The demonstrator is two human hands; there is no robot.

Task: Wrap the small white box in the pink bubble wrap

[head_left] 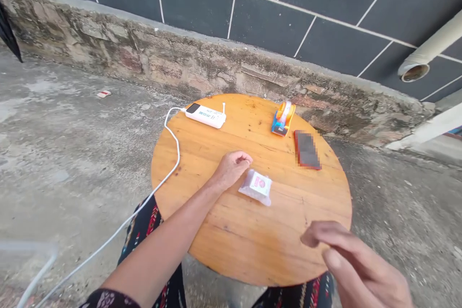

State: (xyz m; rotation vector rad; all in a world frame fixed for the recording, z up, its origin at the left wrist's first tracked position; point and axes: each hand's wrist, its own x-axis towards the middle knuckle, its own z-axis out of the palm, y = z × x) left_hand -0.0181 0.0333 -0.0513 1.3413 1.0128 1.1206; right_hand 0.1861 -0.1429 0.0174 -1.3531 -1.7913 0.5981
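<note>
On the round wooden table lies a small white box with pink print, wrapped in clear bubble wrap [256, 186]. My left hand [233, 168] rests on the tabletop just beyond and left of it. Its fingers are curled in, and I see nothing held in them. Over the table's near right edge hovers my right hand [361, 262], thumb and forefinger apart, holding nothing. Its other fingers are partly hidden. Farther back stands a blue and orange tape dispenser [283, 119] with a roll of tape in it.
A white device [206, 115] with a dark end sits at the table's back left, its white cable [177, 154] running off the left edge. A red-edged flat object [306, 150], blurred out, lies at the right. Behind the table [245, 250] rises a stone-based wall [202, 67].
</note>
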